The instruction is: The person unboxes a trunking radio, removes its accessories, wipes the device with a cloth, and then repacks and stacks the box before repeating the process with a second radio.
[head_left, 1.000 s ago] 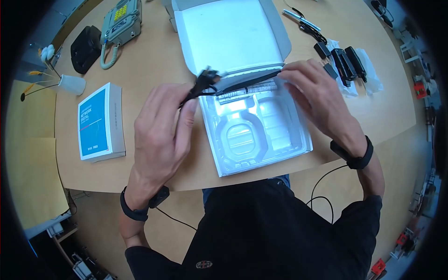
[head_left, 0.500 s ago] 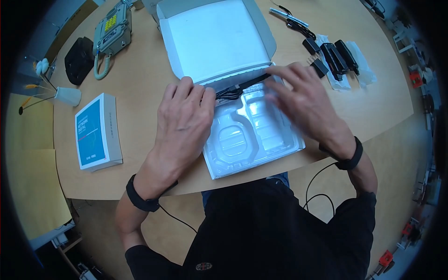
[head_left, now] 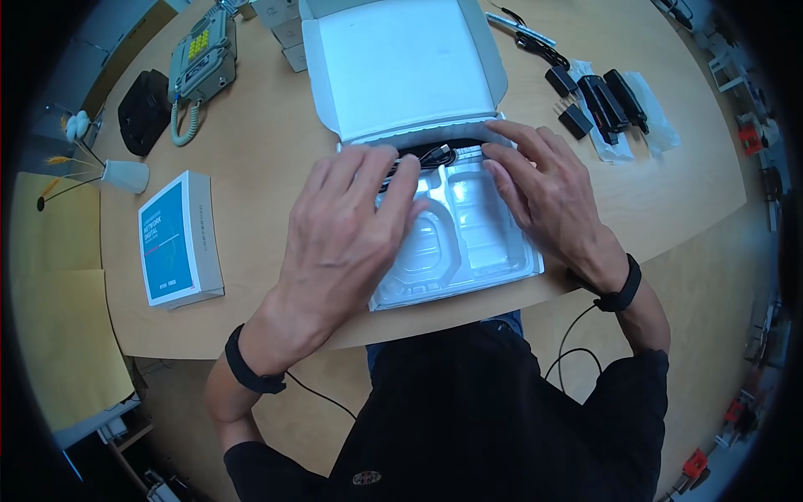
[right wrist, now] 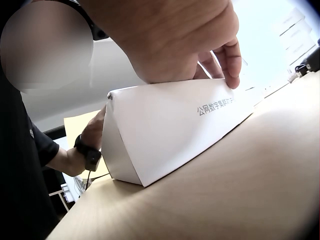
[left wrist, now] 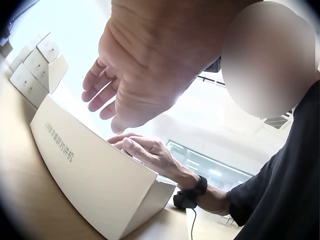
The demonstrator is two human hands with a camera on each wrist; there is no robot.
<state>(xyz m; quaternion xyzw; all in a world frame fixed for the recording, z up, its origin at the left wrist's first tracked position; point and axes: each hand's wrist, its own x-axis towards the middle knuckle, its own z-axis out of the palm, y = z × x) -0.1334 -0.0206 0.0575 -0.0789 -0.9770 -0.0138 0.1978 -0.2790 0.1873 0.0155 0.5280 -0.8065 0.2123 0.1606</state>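
An opened white box [head_left: 502, 272] with a clear plastic insert [head_left: 481, 213] stands in front of the person. Along the insert's back slot lies a bundled black cable [head_left: 435, 157], one metal-tipped plug showing. Over the box's left side, the left hand [head_left: 347, 213] reaches with fingers extended, fingertips beside the cable; in the left wrist view nothing shows between those fingers. The right hand [head_left: 552, 180] is at the back right corner, its fingers slightly bent and fingertips at the slot's right end. In the right wrist view its fingers hang over the box's side wall.
The raised lid [head_left: 401, 67] stands behind the insert. A blue-and-white box [head_left: 176, 238] sits at left, near a vase [head_left: 125, 176], a corded telephone [head_left: 203, 54] and a black case [head_left: 144, 111]. Black devices [head_left: 604, 109], adapters [head_left: 574, 121] and another cable [head_left: 542, 48] lie at right.
The left hand has moved right, bringing the bundled cable down into the back slot and letting go of it. The right hand has stayed around the back right corner, its fingers shifting.
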